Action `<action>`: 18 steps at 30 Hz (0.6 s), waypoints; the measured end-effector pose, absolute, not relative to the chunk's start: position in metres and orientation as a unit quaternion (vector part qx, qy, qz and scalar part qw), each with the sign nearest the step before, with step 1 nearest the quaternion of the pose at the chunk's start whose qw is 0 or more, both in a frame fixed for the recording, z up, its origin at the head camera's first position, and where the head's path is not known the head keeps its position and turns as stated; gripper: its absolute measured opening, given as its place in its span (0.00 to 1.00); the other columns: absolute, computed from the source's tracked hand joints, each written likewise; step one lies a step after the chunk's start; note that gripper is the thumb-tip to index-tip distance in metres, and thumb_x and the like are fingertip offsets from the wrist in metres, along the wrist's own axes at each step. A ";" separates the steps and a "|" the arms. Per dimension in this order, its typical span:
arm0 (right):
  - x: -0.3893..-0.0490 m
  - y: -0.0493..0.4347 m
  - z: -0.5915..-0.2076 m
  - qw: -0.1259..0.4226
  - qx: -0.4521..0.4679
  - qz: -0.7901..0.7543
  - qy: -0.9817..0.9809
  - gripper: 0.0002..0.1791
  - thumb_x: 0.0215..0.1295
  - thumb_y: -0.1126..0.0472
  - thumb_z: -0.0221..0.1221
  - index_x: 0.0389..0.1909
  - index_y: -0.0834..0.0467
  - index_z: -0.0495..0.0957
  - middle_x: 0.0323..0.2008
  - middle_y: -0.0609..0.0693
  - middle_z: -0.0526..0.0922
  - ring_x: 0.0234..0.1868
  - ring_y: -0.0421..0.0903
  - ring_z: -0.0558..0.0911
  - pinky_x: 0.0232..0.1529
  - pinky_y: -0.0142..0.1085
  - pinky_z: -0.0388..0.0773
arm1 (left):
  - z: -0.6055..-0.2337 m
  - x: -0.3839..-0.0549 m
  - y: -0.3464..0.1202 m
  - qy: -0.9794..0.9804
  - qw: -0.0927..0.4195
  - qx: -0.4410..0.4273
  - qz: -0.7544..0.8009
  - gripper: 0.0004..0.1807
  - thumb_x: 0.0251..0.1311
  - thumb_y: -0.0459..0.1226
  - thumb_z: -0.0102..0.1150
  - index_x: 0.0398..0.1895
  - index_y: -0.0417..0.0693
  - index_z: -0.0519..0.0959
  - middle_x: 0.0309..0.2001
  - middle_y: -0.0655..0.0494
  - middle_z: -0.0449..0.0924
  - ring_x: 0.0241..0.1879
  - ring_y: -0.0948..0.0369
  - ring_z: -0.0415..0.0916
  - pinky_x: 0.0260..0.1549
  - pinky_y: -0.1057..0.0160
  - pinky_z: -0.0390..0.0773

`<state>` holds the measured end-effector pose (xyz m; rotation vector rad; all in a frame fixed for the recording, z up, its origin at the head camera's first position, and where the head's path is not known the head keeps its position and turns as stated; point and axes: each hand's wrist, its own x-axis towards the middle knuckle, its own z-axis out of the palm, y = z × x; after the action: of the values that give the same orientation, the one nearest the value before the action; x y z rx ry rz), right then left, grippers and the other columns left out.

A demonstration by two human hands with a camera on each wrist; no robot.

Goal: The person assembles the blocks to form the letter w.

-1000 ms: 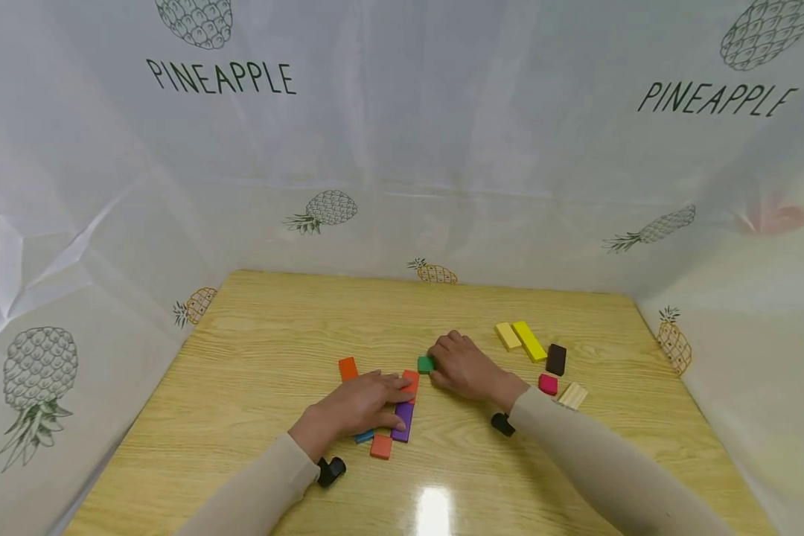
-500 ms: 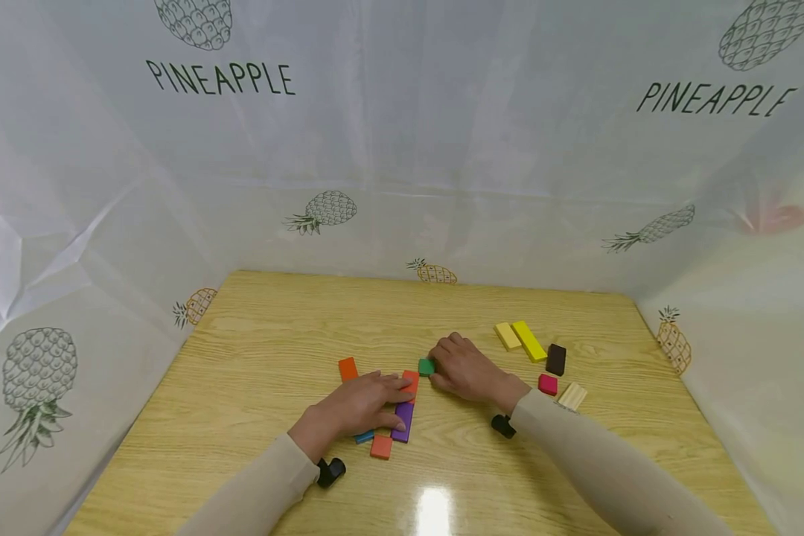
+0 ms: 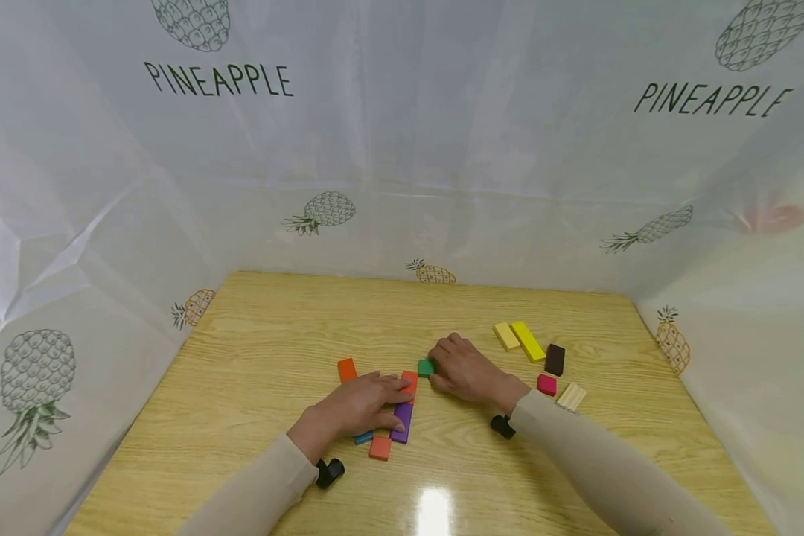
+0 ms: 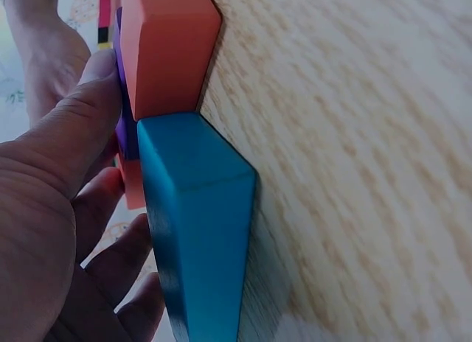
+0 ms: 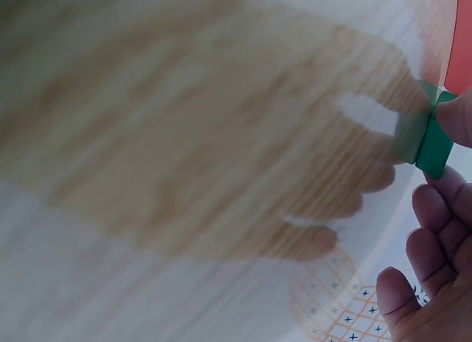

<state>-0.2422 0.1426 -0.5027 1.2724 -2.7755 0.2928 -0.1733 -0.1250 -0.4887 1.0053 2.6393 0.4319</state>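
In the head view my left hand (image 3: 358,406) lies over a group of coloured blocks, its fingers loosely stretched. Its fingertips rest on a red-orange block (image 3: 410,381), and the thumb touches the purple block (image 3: 400,428) joined end to end with it. A blue block (image 4: 199,217) fills the middle of the left wrist view, against a salmon block (image 4: 166,54). An orange block (image 3: 346,369) sticks out beyond the left hand, partly hidden. My right hand (image 3: 469,372) pinches a small green block (image 3: 425,368) between thumb and forefinger, close to the red-orange block's far end.
To the right on the wooden table (image 3: 295,313) lie a pale yellow block (image 3: 506,336), a bright yellow block (image 3: 528,342), a dark block (image 3: 554,359), a pink-red block (image 3: 546,385) and a grooved light wood piece (image 3: 572,396). A patterned sheet (image 3: 375,149) encloses the table.
My right hand has brought the green block very slightly nearer to my body, beside the red-orange block's far end. The left hand has stayed in place on the blocks.
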 end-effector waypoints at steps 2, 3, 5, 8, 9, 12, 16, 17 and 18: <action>-0.242 0.142 -0.502 0.040 0.415 0.094 -0.904 0.13 0.76 0.53 0.61 0.52 0.57 0.82 0.45 0.48 0.81 0.48 0.48 0.74 0.53 0.46 0.76 | -0.489 -0.173 -0.126 0.914 0.142 0.348 0.152 0.33 0.72 0.57 0.61 0.77 0.60 0.74 0.80 0.60 0.65 0.81 0.56 0.60 0.81 0.50 0.59; -0.242 0.142 -0.502 0.042 0.415 0.093 -0.904 0.13 0.76 0.53 0.61 0.51 0.57 0.82 0.45 0.48 0.81 0.48 0.48 0.74 0.53 0.46 0.77 | -0.489 -0.173 -0.126 0.914 0.143 0.347 0.153 0.33 0.72 0.57 0.61 0.77 0.60 0.74 0.80 0.60 0.65 0.81 0.56 0.60 0.81 0.50 0.59; -0.242 0.142 -0.502 0.041 0.414 0.091 -0.905 0.13 0.76 0.53 0.61 0.52 0.56 0.82 0.46 0.48 0.81 0.48 0.48 0.75 0.53 0.46 0.77 | -0.488 -0.172 -0.126 0.914 0.144 0.346 0.155 0.33 0.72 0.57 0.61 0.77 0.60 0.74 0.80 0.60 0.65 0.81 0.56 0.60 0.80 0.49 0.60; -0.241 0.142 -0.502 0.036 0.410 0.092 -0.907 0.14 0.75 0.52 0.61 0.53 0.57 0.82 0.47 0.49 0.81 0.48 0.48 0.75 0.54 0.46 0.77 | -0.487 -0.171 -0.126 0.914 0.145 0.345 0.155 0.33 0.72 0.57 0.61 0.77 0.60 0.74 0.80 0.59 0.65 0.81 0.55 0.60 0.80 0.49 0.60; -0.241 0.142 -0.502 0.034 0.409 0.093 -0.907 0.15 0.75 0.51 0.61 0.53 0.57 0.82 0.47 0.49 0.81 0.48 0.48 0.75 0.54 0.46 0.77 | -0.487 -0.171 -0.126 0.915 0.146 0.344 0.154 0.33 0.72 0.57 0.61 0.77 0.60 0.74 0.80 0.59 0.65 0.81 0.55 0.60 0.80 0.49 0.60; -0.241 0.142 -0.502 0.032 0.405 0.099 -0.908 0.17 0.74 0.50 0.62 0.55 0.57 0.82 0.48 0.49 0.81 0.48 0.47 0.74 0.54 0.45 0.77 | -0.487 -0.171 -0.126 0.915 0.147 0.344 0.151 0.33 0.72 0.57 0.60 0.77 0.60 0.73 0.80 0.59 0.65 0.81 0.56 0.60 0.81 0.49 0.59; -0.242 0.144 -0.502 0.034 0.401 0.106 -0.909 0.19 0.73 0.48 0.63 0.55 0.56 0.81 0.50 0.49 0.82 0.48 0.47 0.74 0.55 0.46 0.77 | -0.487 -0.171 -0.126 0.915 0.147 0.344 0.149 0.33 0.72 0.57 0.60 0.77 0.60 0.73 0.80 0.60 0.65 0.81 0.56 0.59 0.81 0.49 0.59; -0.242 0.145 -0.502 0.033 0.399 0.106 -0.910 0.20 0.73 0.47 0.63 0.56 0.56 0.81 0.50 0.50 0.82 0.49 0.47 0.75 0.56 0.47 0.77 | -0.487 -0.171 -0.125 0.916 0.147 0.344 0.147 0.33 0.72 0.57 0.60 0.77 0.61 0.73 0.80 0.60 0.65 0.81 0.56 0.59 0.81 0.49 0.59; -0.242 0.146 -0.502 0.031 0.395 0.106 -0.912 0.21 0.73 0.46 0.62 0.57 0.56 0.81 0.51 0.50 0.82 0.50 0.48 0.75 0.57 0.47 0.77 | -0.488 -0.171 -0.125 0.916 0.145 0.344 0.145 0.33 0.72 0.57 0.60 0.77 0.61 0.73 0.80 0.60 0.65 0.81 0.56 0.60 0.80 0.49 0.60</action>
<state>-0.2416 0.1462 -0.5025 1.2174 -2.8088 0.3268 -0.1713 -0.1254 -0.4877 0.9898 2.6392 0.4190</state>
